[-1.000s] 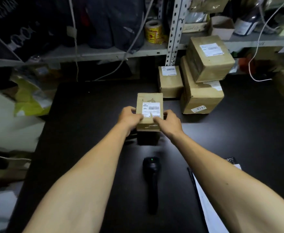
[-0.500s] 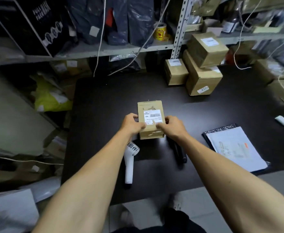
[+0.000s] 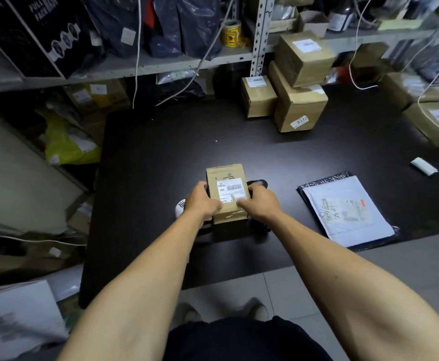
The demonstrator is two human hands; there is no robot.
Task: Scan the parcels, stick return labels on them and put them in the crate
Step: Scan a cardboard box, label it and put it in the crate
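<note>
A small brown parcel [image 3: 226, 195] sits in the middle of the dark table [image 3: 161, 157], held between both hands. The left hand [image 3: 202, 204] grasps its left side with the thumb laid over the top near the white shipping label [image 3: 230, 190]. The right hand [image 3: 260, 203] grasps the right side, its thumb pressing the near edge of that label. Whether the parcel rests on the table or is lifted just above it is hard to tell from this angle.

Just left of the left hand a white roll-like object [image 3: 180, 207] peeks out, partly hidden. Behind the right hand a black handheld scanner [image 3: 258, 183] lies on the table, mostly covered.

To the right, near the table's near edge, a white sheet [image 3: 343, 209] lies on a dark folder [image 3: 325, 181]. Further right is a small white slip [image 3: 424, 165].

At the far side of the table stand three more cardboard boxes: a small one [image 3: 257, 97], a larger one [image 3: 297, 108] marked 0332 just right of it, and another [image 3: 304, 57] tilted on top of the larger one. Behind them runs a metal shelf [image 3: 161, 65] with dark bags and a yellow tape roll [image 3: 230, 34]
</note>
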